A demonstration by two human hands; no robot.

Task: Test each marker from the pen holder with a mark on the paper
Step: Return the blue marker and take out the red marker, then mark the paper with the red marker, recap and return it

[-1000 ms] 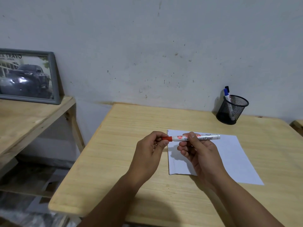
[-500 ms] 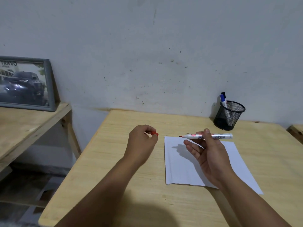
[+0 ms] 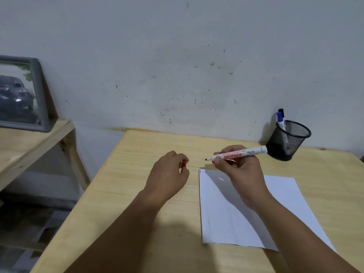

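Note:
My right hand [image 3: 241, 170] grips an uncapped white marker [image 3: 239, 154] with red lettering, held nearly level above the top edge of the white paper [image 3: 226, 209], its red tip pointing left. My left hand [image 3: 169, 177] rests on the wooden table left of the paper, closed around the red cap [image 3: 183, 164], of which only a sliver shows. A black mesh pen holder [image 3: 288, 140] stands at the back right by the wall, holding a blue-capped marker [image 3: 280, 119] and a black-capped marker [image 3: 281, 111].
The light wooden table [image 3: 137, 203] ends at its left edge near my left forearm. Beyond a gap stands a lower wooden shelf [image 3: 23, 146] carrying a grey framed car picture [image 3: 21, 95]. A scuffed grey wall runs behind everything.
The cap came off the red marker. My left hand carried it left and down to the table. My right hand regripped the marker into a writing hold.

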